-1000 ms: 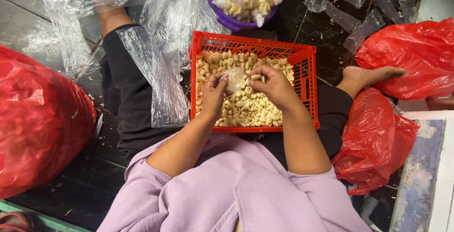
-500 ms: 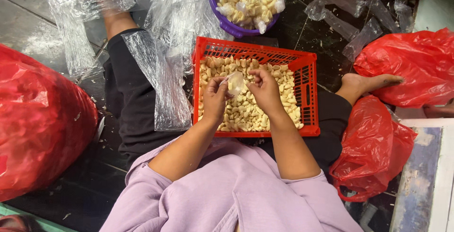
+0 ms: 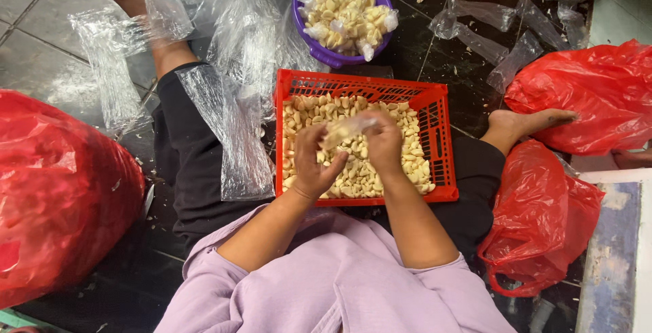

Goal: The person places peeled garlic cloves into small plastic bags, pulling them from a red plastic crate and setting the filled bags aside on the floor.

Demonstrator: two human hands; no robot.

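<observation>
Crosswise, both hands (image 3: pixel 350 153) hold a small bag (image 3: pixel 348 129).

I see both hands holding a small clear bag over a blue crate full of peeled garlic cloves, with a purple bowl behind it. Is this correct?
Not quite: the crate is red, not blue, as the head view shows. The rest holds: the left hand and right hand hold a small clear bag over the peeled garlic cloves, with the purple bowl behind.

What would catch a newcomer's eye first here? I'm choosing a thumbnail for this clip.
The red crate of pale peeled cloves at centre, on the seated person's lap, draws the eye first, with the left hand and right hand holding a small clear bag over it. Next come the bulging red sack at far left and the purple bowl of filled bags above the crate.
</observation>
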